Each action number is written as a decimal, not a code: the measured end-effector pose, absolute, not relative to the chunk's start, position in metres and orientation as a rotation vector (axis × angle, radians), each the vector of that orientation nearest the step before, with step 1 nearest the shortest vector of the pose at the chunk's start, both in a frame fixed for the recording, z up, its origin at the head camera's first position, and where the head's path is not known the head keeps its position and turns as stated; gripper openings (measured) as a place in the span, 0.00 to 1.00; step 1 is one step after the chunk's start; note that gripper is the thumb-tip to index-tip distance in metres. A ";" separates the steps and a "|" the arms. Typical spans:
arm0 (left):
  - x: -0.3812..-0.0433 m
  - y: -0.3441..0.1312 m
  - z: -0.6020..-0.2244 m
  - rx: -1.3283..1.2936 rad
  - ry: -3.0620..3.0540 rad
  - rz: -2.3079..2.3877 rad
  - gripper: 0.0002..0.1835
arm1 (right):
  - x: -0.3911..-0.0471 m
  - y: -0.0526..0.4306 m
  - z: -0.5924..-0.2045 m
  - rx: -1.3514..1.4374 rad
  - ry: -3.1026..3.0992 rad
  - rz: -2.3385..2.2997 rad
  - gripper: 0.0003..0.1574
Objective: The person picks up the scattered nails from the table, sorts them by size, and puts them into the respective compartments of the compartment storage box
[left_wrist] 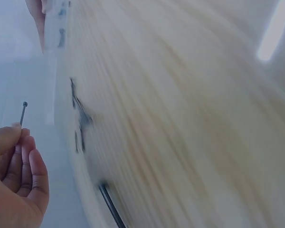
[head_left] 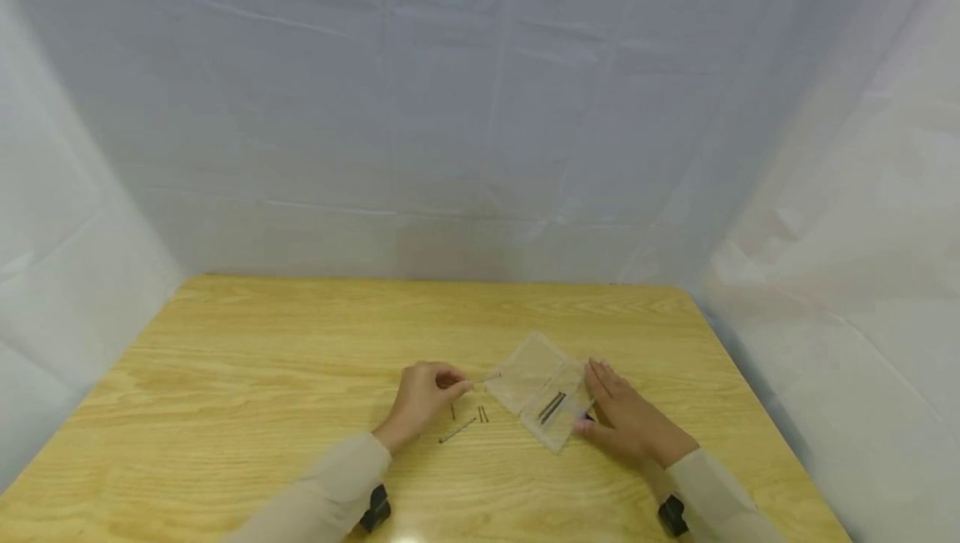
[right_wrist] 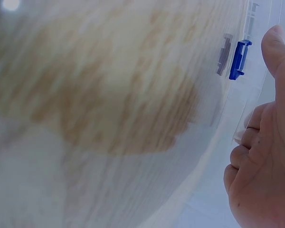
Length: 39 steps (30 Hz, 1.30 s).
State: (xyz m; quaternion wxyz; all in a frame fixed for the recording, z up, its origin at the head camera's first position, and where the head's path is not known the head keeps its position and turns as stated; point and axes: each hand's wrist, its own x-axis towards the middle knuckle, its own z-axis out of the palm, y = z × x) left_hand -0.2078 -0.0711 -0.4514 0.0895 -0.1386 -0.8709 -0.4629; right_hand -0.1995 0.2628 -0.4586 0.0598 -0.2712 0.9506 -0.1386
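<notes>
My left hand (head_left: 426,397) pinches a thin nail (head_left: 491,377) between thumb and fingertips; its round head sticks up in the left wrist view (left_wrist: 24,104). The nail's head end is over the left edge of an open clear plastic box (head_left: 512,397). Several dark nails (head_left: 552,406) lie in the box's right half. My right hand (head_left: 630,418) holds that half at its right side, thumb towards me and fingers at the far corner. A blue latch (right_wrist: 240,60) shows beside the thumb in the right wrist view.
Below the left hand, a longer nail (head_left: 457,431) and several short nails (head_left: 483,415) lie loose on the wooden table (head_left: 262,385). White sheeting (head_left: 450,110) hangs behind the table and at both sides.
</notes>
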 end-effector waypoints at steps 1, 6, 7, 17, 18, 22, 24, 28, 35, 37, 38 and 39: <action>-0.208 -0.067 -0.451 -0.421 -2.587 -1.393 0.03 | -0.200 0.263 -0.459 -0.822 2.879 -0.420 0.53; -0.208 -0.047 -0.450 -0.472 -2.565 -1.466 0.04 | -0.201 0.262 -0.459 -0.824 2.882 -0.424 0.53; -0.208 -0.043 -0.450 -0.479 -2.559 -1.474 0.04 | -0.201 0.262 -0.459 -0.824 2.883 -0.426 0.53; -0.206 -0.011 -0.453 -0.539 -2.536 -1.502 0.03 | -0.201 0.262 -0.458 -0.835 2.903 -0.430 0.52; -0.205 -0.008 -0.454 -0.540 -2.529 -1.507 0.03 | -0.201 0.262 -0.459 -0.831 2.901 -0.433 0.52; -0.205 0.002 -0.458 -0.541 -2.504 -1.501 0.03 | -0.202 0.263 -0.461 -0.819 2.894 -0.431 0.53; -0.205 0.007 -0.460 -0.538 -2.492 -1.497 0.03 | -0.202 0.263 -0.462 -0.823 2.894 -0.434 0.53; -0.205 0.014 -0.462 -0.539 -2.490 -1.463 0.03 | -0.203 0.263 -0.463 -0.818 2.886 -0.438 0.53; -0.204 0.023 -0.462 -0.499 -2.536 -1.445 0.04 | -0.203 0.264 -0.464 -0.797 2.877 -0.444 0.54; -0.204 0.025 -0.462 -0.492 -2.541 -1.434 0.03 | -0.203 0.264 -0.464 -0.793 2.879 -0.441 0.54; -0.204 0.025 -0.462 -0.488 -2.542 -1.432 0.03 | -0.203 0.264 -0.464 -0.792 2.880 -0.439 0.54; -0.204 0.026 -0.461 -0.482 -2.546 -1.432 0.03 | -0.203 0.264 -0.464 -0.793 2.880 -0.444 0.54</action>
